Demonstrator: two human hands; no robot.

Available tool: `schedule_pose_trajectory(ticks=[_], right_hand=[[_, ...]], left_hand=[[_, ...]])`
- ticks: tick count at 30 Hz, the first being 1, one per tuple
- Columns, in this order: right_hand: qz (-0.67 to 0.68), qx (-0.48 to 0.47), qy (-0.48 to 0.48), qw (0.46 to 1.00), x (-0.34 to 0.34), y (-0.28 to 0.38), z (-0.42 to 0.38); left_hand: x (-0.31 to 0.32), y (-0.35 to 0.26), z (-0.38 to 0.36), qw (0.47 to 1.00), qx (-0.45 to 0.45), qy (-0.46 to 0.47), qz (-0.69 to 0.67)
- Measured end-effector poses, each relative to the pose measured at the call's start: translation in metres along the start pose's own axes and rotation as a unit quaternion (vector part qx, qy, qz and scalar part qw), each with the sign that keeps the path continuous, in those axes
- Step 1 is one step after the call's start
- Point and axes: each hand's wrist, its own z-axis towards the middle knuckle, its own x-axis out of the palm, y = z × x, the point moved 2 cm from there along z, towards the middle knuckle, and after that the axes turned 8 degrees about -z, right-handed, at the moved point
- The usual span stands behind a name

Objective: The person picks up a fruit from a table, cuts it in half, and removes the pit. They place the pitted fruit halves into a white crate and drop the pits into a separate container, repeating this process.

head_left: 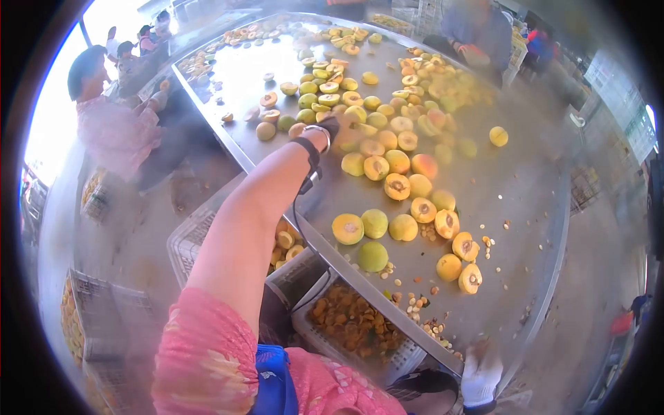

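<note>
My left arm stretches across the metal table [484, 200], a band and a bracelet at its wrist. At its end my left hand [333, 129] is among halved yellow peaches [377, 167], its fingers smeared and partly hidden. Several peach halves lie cut side up, showing the pit or its hollow; others lie skin side up, such as a green one [373, 256] near the table edge. My right hand [482, 377], in a white glove, is at the table's near corner; its fingers are blurred, and I cannot tell what they hold. Small pits and kernels [436, 328] lie just left of it.
Below the near edge stand a crate of brown pits [356, 321] and a crate of peach pieces [285, 245]. A person in pink [117, 131] is at the left, another person [477, 34] across the table. More crates [104, 311] stand on the left floor.
</note>
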Motion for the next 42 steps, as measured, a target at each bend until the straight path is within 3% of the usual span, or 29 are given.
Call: schedule_pose_trajectory(ticks=[2, 4, 6, 8, 11, 14, 16, 18, 20, 22, 23, 26, 27, 30, 35, 42], right_hand=[[-0.001, 0.005, 0.004, 1.0, -0.001, 0.001, 0.0], [-0.005, 0.003, 0.0, 1.0, -0.002, 0.003, 0.001], [0.013, 0.02, 0.005, 1.0, -0.003, 0.006, 0.001], [0.021, 0.023, 0.005, 1.0, -0.003, 0.008, 0.001], [0.021, 0.013, 0.004, 1.0, -0.003, 0.007, 0.0], [0.034, 0.044, 0.028, 0.998, -0.005, 0.004, -0.001], [0.059, 0.089, 0.072, 0.992, -0.004, -0.005, -0.007], [-0.003, 0.005, 0.019, 1.0, -0.01, 0.0, -0.005], [0.023, 0.001, 0.016, 1.0, -0.013, 0.004, -0.003], [0.03, 0.002, 0.02, 0.999, -0.014, 0.009, 0.0], [0.029, -0.002, 0.025, 0.999, -0.016, 0.012, 0.002], [0.023, 0.0, 0.039, 0.999, -0.016, 0.005, 0.0], [0.023, -0.002, 0.042, 0.999, -0.015, 0.002, -0.001], [0.027, -0.002, 0.052, 0.998, -0.015, -0.002, -0.002], [0.022, -0.018, 0.033, 0.999, -0.013, -0.001, -0.005], [0.006, -0.049, 0.02, 0.999, -0.016, 0.004, -0.005]], left_hand=[[0.029, -0.017, -0.014, 0.997, 0.057, -0.053, 0.015], [0.012, -0.07, -0.058, 0.991, 0.101, 0.089, -0.008], [0.046, -0.059, -0.046, 0.972, 0.215, 0.092, -0.028], [0.069, -0.063, -0.05, 0.961, 0.246, 0.11, -0.06], [0.071, -0.086, -0.053, 0.961, 0.265, 0.08, -0.001], [0.067, -0.121, -0.039, 0.942, 0.331, -0.005, -0.045], [0.073, -0.148, -0.019, 0.947, 0.317, 0.016, -0.041], [0.083, -0.17, -0.009, 0.946, 0.319, -0.036, -0.057], [0.105, -0.188, 0.009, 0.951, 0.299, -0.022, -0.079], [0.14, -0.207, 0.03, 0.978, 0.202, -0.047, -0.038], [0.141, -0.209, 0.015, 0.979, 0.197, -0.043, -0.014], [0.143, -0.221, 0.007, 0.98, 0.196, 0.019, 0.032], [0.144, -0.222, 0.008, 0.98, 0.198, -0.009, 0.023], [0.134, -0.218, 0.002, 0.978, 0.203, 0.028, 0.025], [0.134, -0.221, -0.022, 0.96, 0.274, 0.055, -0.019], [0.139, -0.232, -0.058, 0.955, 0.254, 0.141, 0.067]])
